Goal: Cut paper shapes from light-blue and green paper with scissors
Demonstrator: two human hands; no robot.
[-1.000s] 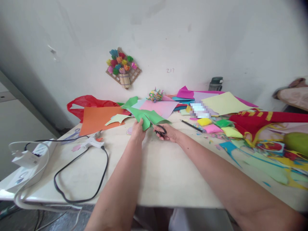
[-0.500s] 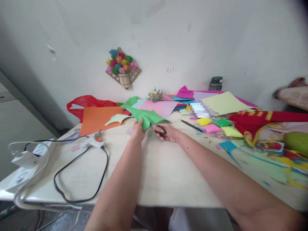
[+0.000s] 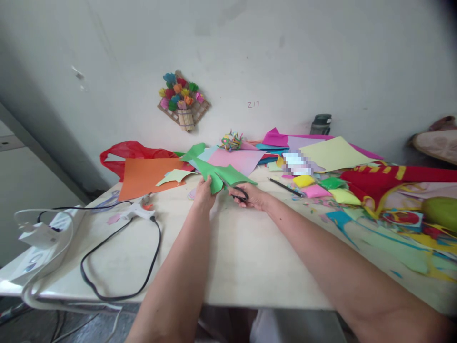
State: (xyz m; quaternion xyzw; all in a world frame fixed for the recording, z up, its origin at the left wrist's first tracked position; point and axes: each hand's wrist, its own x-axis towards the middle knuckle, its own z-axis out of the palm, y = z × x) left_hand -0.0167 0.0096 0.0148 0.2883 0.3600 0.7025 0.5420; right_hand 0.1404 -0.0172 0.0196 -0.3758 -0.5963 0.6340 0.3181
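In the middle of the head view, my left hand (image 3: 204, 193) pinches the near edge of a green paper sheet (image 3: 233, 175), thumb on top. My right hand (image 3: 251, 196) is closed round the dark handles of a pair of scissors (image 3: 241, 193). The scissor blades point up and left into the green sheet, beside my left fingers, where a slit divides the paper. Both hands are just above the pale table (image 3: 250, 257). Right of the scissors lies a black pencil (image 3: 285, 186).
An orange sheet (image 3: 152, 174) and a red plastic bag (image 3: 137, 151) lie at the back left. Nearer stand a white glue gun (image 3: 141, 211) with a looping black cord and a power strip (image 3: 46, 243). Coloured packets (image 3: 316, 191), paper scraps and red cloth (image 3: 374, 183) cover the right side.
The green sheet's right part has shifted slightly right, and the slit looks a little wider. My right hand and the scissors have moved slightly right; my left hand keeps its hold.
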